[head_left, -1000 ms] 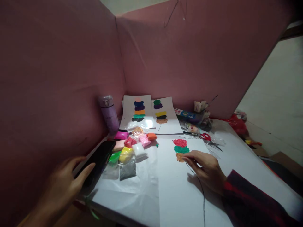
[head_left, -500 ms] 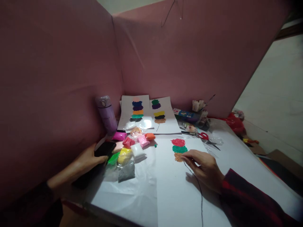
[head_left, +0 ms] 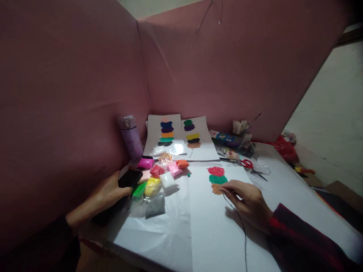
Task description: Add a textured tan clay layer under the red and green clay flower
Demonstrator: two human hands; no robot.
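My left hand (head_left: 109,192) lies on a black phone (head_left: 129,178) at the table's left edge, fingers wrapped over it. Beside it sits a heap of small clay packets (head_left: 159,180) in pink, red, orange, yellow, green, white and grey. My right hand (head_left: 246,202) rests on a white sheet (head_left: 215,223), fingers curled at the lower edge of a picture (head_left: 217,179) made of red, green and orange patches. A thin black line (head_left: 241,226) runs down the sheet from under that hand. Whether the fingers pinch anything is hidden.
A purple bottle (head_left: 131,136) stands against the pink fabric wall (head_left: 198,68). Two finished colour sheets (head_left: 178,136) lean at the back. Red-handled scissors (head_left: 249,166), a blue box (head_left: 227,138), a cup of sticks (head_left: 239,127) and a red bag (head_left: 285,149) lie at the right.
My left hand has reached forward from the near left and settled on the phone, pushing it closer to the clay packets. My right hand has stayed at the picture.
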